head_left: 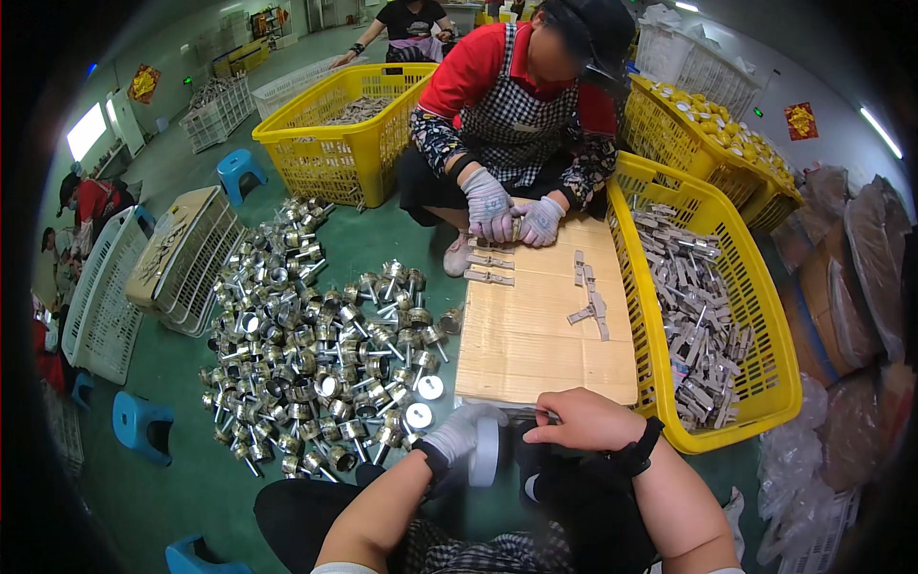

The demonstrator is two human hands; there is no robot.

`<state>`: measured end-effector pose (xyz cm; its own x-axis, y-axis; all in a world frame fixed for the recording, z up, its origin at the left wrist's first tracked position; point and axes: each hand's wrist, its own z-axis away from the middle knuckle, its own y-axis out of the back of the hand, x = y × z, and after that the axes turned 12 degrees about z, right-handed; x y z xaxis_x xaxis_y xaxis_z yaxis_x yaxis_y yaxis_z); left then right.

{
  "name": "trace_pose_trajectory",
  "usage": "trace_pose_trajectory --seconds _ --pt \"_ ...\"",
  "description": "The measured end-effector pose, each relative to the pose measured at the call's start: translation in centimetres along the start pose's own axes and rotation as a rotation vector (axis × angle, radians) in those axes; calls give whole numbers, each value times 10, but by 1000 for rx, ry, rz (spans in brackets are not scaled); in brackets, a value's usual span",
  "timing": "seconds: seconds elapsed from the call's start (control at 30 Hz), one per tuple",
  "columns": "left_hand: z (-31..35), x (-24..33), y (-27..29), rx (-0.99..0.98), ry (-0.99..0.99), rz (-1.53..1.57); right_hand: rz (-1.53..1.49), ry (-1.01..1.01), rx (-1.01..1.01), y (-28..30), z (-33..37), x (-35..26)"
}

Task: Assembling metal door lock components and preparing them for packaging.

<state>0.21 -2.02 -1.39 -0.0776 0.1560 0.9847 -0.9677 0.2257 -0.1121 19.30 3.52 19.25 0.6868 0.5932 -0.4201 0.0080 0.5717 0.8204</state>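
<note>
My left hand (pixel 453 438), in a pale glove, is closed on a white roll (pixel 485 453) that looks like a roll of tape, just below the near edge of the cardboard-covered board (pixel 550 359). My bare right hand (pixel 595 421) is at the board's near right corner, thumb and fingers curled together; what they pinch, if anything, I cannot make out. Several grey metal clip-like parts (pixel 595 308) lie on the board. Across it, a co-worker's gloved hands (pixel 512 212) work at the far edge. A large pile of metal cups with stems (pixel 306 354) covers the floor at left.
A yellow crate (pixel 782 407) filled with metal parts stands right of the board. Another yellow crate (pixel 325 158) is behind the pile. Blue stools (pixel 142 421) stand at left. Stacked crates (pixel 712 129) rise at the far right, with plastic bags (pixel 798 469) below.
</note>
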Motion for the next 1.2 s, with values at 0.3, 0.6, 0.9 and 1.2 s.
trace_pose_trajectory --seconds 0.3,0.6,0.9,1.2 --pt "-2 -9 1 -6 12 46 -5 -4 -2 -2 0 2" --pt "-8 -33 6 -10 76 208 2 1 -9 -1 -1 1" --pt "-2 -3 0 8 -1 -92 7 -7 -9 -3 0 2" --pt "-2 -22 4 -25 -25 -7 24 -3 22 -8 1 0"
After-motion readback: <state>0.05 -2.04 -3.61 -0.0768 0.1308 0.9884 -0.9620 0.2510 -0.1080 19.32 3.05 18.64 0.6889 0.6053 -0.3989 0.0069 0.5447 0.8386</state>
